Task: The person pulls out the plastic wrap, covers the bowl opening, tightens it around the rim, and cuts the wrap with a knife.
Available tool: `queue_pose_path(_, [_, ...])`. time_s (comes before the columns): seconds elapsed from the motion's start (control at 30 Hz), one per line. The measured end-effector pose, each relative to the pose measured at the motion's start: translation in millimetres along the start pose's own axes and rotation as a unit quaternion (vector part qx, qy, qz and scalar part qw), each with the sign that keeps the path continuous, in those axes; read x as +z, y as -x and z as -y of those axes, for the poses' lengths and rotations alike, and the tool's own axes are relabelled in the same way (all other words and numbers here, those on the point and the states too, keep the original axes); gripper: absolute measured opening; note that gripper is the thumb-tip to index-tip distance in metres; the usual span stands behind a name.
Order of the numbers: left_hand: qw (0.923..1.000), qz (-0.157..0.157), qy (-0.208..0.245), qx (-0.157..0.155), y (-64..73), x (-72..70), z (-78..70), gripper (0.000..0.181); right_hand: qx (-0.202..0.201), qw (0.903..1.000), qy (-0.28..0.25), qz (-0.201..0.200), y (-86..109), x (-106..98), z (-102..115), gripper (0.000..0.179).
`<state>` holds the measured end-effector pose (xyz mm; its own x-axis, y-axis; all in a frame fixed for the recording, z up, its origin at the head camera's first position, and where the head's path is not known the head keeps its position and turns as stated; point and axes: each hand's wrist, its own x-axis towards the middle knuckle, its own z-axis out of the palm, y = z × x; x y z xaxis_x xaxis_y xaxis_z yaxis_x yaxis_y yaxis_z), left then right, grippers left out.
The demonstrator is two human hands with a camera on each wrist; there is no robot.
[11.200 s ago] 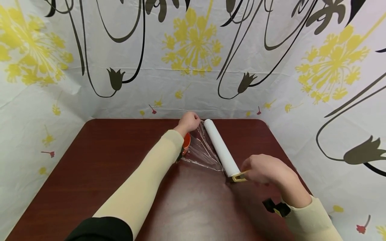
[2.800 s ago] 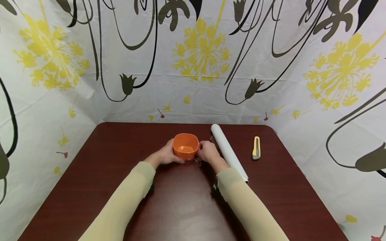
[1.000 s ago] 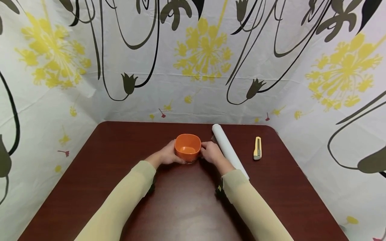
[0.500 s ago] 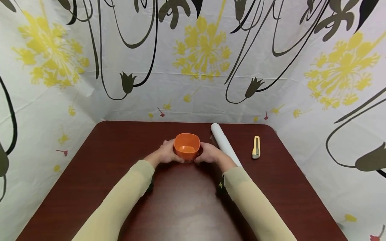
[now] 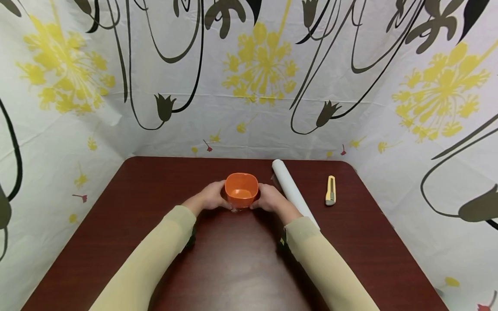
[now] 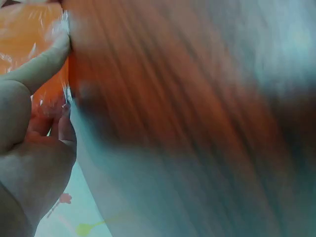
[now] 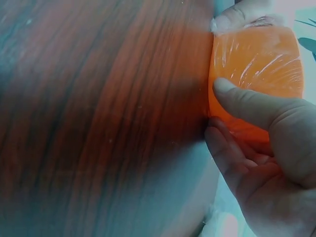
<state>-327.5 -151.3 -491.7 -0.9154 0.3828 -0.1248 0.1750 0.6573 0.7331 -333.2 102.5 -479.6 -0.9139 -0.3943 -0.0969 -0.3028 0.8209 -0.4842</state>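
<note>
An orange, squarish bowl (image 5: pixel 241 190) stands on the table near its far middle, with creased clear cling film (image 7: pixel 256 59) stretched over its outer side. My left hand (image 5: pixel 210 196) grips the bowl's left side, its thumb on the film-covered wall near the base and its other fingers around the back. A bunched bit of film (image 5: pixel 234 210) shows by that thumb. On the opposite side my right hand (image 5: pixel 270 198) holds the bowl between thumb and curled fingers, and the right wrist view shows its thumb (image 7: pixel 224 85) pressing the film.
A long white roll of cling film (image 5: pixel 293 190) lies slantwise just right of my right hand, close to that forearm. Farther right lies a yellow box cutter (image 5: pixel 330 190). The dark red table (image 5: pixel 175 172) meets a patterned cloth wall (image 5: pixel 175 142) at its back edge.
The box cutter, earlier in my right hand at the roll, now lies on the table. My right hand has shifted from the bowl's right edge to a grip around its side.
</note>
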Motion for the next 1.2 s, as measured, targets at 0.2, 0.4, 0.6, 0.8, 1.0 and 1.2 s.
queue_pose_path(0.2, [0.9994, -0.026, -0.010, -0.019, -0.2, 0.6, 0.8, 0.059, 0.007, 0.9999, -0.005, 0.011, -0.3, 0, 0, 0.077])
queue_pose_path(0.4, [0.9926, -0.108, 0.026, -0.050, -3.5, 13.4, 0.0, 0.050, -0.003, 0.9999, -0.011, 0.013, -7.1, 5, -7, 0.080])
queue_pose_path(0.6, [0.9864, -0.148, -0.047, -0.053, -7.2, 14.9, -0.6, 0.041, 0.001, 0.9998, -0.005, 0.018, -6.9, 4, -4, 0.080])
queue_pose_path(0.8, [0.9930, -0.100, -0.015, -0.062, -6.0, 8.3, 0.2, 0.043, 0.010, 0.9998, -0.007, 0.015, 0.9, 0, 4, 0.078])
queue_pose_path(1.0, [0.9994, -0.011, -0.004, -0.033, -1.3, -2.6, 5.3, 0.063, 0.010, 0.9999, 0.003, 0.006, 3.9, -2, 5, 0.075])
queue_pose_path(1.2, [0.9974, 0.008, 0.059, -0.040, 4.8, -4.9, 4.1, 0.090, 0.011, 0.9999, -0.001, 0.001, 4.7, -3, 4, 0.074])
